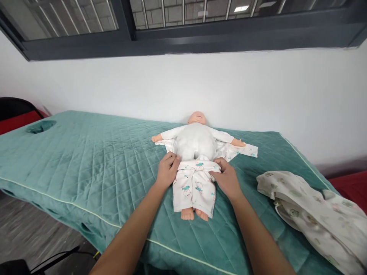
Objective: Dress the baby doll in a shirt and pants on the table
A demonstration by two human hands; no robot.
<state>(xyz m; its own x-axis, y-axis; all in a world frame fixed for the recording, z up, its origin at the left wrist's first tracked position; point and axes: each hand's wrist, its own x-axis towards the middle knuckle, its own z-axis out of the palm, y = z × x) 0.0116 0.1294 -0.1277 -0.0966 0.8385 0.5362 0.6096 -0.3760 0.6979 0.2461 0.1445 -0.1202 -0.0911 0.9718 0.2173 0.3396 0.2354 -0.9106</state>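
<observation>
A baby doll (196,139) lies on its back on a teal quilted table (86,164), head toward the wall, arms spread. It wears a white bodysuit and printed white pants (194,191); an open printed top (243,149) lies spread under it. My left hand (167,170) grips the pants' waistband at the doll's left hip as I see it, fingers curled. At the other hip, my right hand (226,176) pinches the waistband. The doll's bare feet (194,214) stick out of the pant legs.
A crumpled printed cloth (312,214) lies on the table to the right. The table has a face hole (41,126) at the far left. A white wall and a dark window frame stand behind. A red and black seat (15,114) stands at left.
</observation>
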